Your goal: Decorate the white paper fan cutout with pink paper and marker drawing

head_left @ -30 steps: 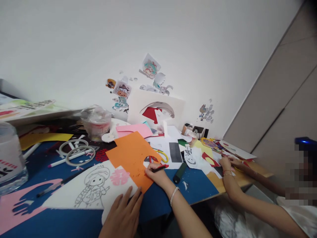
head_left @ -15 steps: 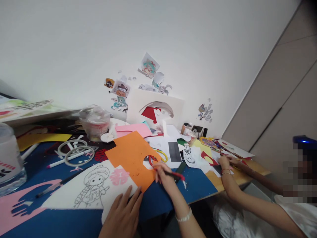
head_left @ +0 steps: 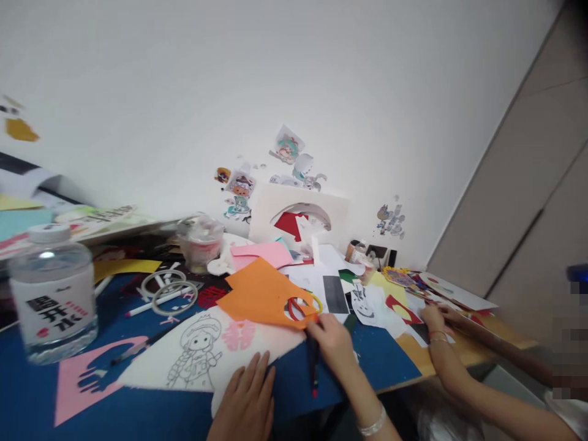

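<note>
My left hand (head_left: 250,392) lies flat with its fingers out on the lower right edge of a white sheet (head_left: 160,361) bearing a line drawing of a braided figure. A pink cut-paper motif (head_left: 239,337) lies on that sheet, just above my fingers. My right hand (head_left: 328,340), a bracelet at its wrist, pinches the right corner of an orange paper (head_left: 261,291) with a round hole in it. A dark pen (head_left: 314,367) with a pink end points down from the same hand. Red-and-yellow scissor-like loops (head_left: 316,303) show beside the hole.
At the left stand a water bottle (head_left: 52,294) and a pink paper with a cut-out (head_left: 92,380). Tape rings (head_left: 174,298) and a plastic-covered cup (head_left: 201,242) sit behind. On the right, another person's hands (head_left: 434,321) work over paper scraps.
The orange paper's near edge has risen off the white sheet, with my right hand now pinching its corner. The pen has swung from pointing right to pointing down. The view has shifted left.
</note>
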`<state>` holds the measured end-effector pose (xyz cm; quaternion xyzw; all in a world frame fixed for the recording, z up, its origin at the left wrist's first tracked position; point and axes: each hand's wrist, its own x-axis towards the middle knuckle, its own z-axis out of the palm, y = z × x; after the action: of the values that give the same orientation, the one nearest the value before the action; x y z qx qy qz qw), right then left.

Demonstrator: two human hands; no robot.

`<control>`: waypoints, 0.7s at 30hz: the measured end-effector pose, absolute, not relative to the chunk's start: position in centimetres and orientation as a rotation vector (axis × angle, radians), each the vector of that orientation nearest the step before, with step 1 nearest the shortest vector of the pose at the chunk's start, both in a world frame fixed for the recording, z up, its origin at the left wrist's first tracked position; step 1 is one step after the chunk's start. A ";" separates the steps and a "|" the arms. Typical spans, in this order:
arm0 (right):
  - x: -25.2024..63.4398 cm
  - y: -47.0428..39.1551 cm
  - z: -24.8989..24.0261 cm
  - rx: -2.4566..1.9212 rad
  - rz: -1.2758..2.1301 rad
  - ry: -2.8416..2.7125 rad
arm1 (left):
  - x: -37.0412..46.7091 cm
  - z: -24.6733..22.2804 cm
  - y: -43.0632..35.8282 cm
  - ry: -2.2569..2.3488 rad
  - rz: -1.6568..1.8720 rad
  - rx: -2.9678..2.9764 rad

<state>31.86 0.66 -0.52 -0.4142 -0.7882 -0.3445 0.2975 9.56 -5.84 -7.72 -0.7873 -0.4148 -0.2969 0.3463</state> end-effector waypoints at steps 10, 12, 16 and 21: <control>30.7 0.7 -1.1 -1.036 -0.561 -2.490 | 10.0 -7.5 -6.3 -1.236 -0.705 -2.145; 30.1 1.1 -1.7 -0.997 -0.708 -2.538 | 9.9 -7.6 -6.3 -1.232 -0.697 -2.163; 31.1 2.4 -1.5 -0.998 -0.658 -2.325 | 9.8 -7.5 -6.2 -1.214 -0.690 -2.164; 35.2 2.7 1.2 -1.165 -0.370 -1.777 | 10.0 -6.8 -6.6 -1.279 -0.639 -2.238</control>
<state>35.17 2.75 1.20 -0.4761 -0.7259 -0.1512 0.4728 9.96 -6.61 -6.85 -0.8180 -0.4674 -0.2337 0.2407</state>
